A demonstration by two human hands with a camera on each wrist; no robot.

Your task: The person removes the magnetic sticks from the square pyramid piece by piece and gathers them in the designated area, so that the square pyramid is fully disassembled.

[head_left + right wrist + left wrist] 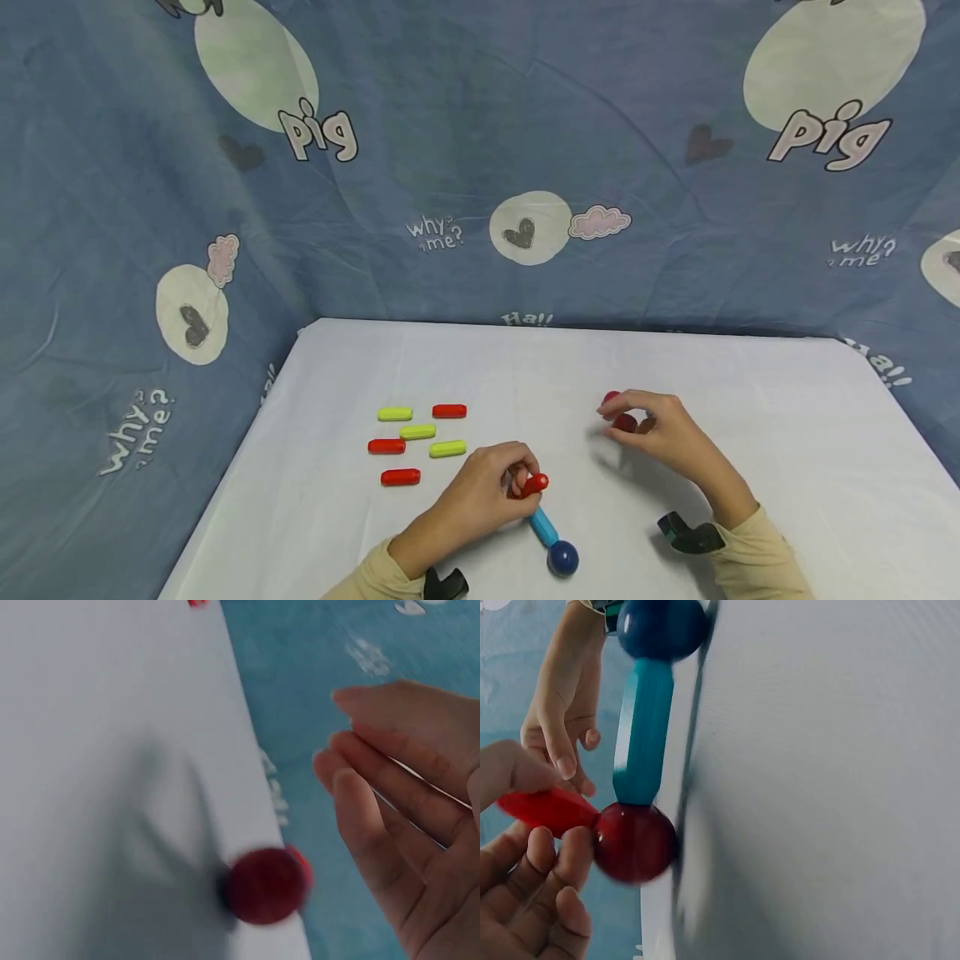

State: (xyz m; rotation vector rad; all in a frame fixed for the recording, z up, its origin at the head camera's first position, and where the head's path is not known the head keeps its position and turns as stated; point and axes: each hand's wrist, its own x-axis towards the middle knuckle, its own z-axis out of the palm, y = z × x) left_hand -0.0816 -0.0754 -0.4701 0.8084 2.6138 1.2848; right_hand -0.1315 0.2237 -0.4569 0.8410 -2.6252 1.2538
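My left hand (480,487) pinches a red rod (535,483) between thumb and fingers. In the left wrist view the rod's end meets a dark red ball (635,844). A light blue rod (643,731) joins that ball to a dark blue ball (664,628), which lies nearest me in the head view. Farther right, my right hand (670,433) hovers over a dark red ball (625,423) and a brighter red ball (611,397). The right wrist view shows its loosely curved fingers (360,810) apart from the dark red ball (266,889), with nothing held.
Several loose rods lie left of centre on the white table (345,358), among them a yellow-green rod (417,432) and a red rod (401,477). A printed blue cloth (420,167) hangs behind the table. Dark devices (690,533) are worn at both wrists.
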